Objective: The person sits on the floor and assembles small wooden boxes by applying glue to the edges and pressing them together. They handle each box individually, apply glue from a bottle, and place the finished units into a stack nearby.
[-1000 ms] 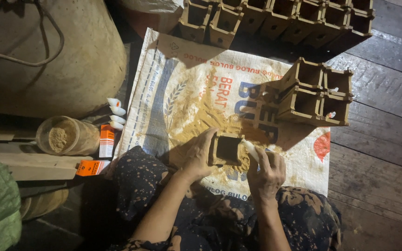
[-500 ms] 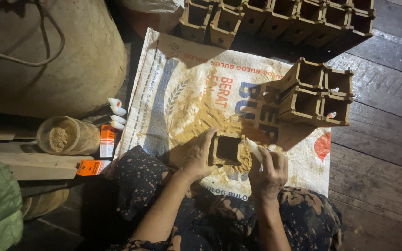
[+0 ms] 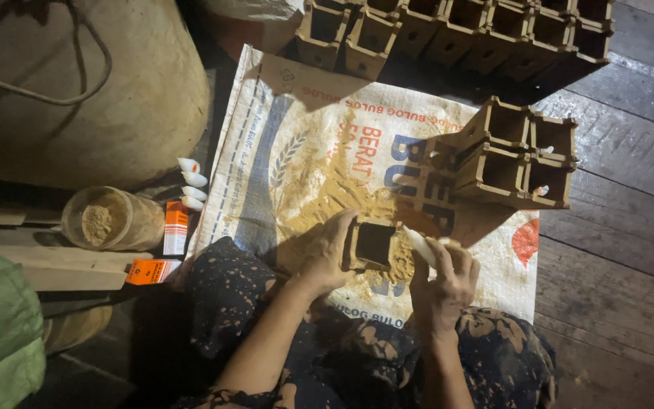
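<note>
My left hand [image 3: 329,254] grips a small open square wooden box [image 3: 371,245] from its left side and holds it upright over a pile of tan sawdust [image 3: 357,208]. My right hand [image 3: 442,279] is closed around a small white squeeze tube [image 3: 420,244] whose tip points at the box's right edge. Both rest over a printed white woven sack [image 3: 281,151] spread on the floor. A stack of similar finished boxes [image 3: 512,155] lies just beyond the right hand.
A row of more wooden boxes [image 3: 448,26] lines the top edge. To the left stand a plastic jar of powder [image 3: 107,220], spare white tubes [image 3: 189,182], two orange cartons [image 3: 175,227] and a large burlap sack [image 3: 85,83]. Dark wooden floorboards [image 3: 622,250] run on the right.
The right hand with the white tube has shifted slightly along the box's right edge. The left hand and the box have barely moved.
</note>
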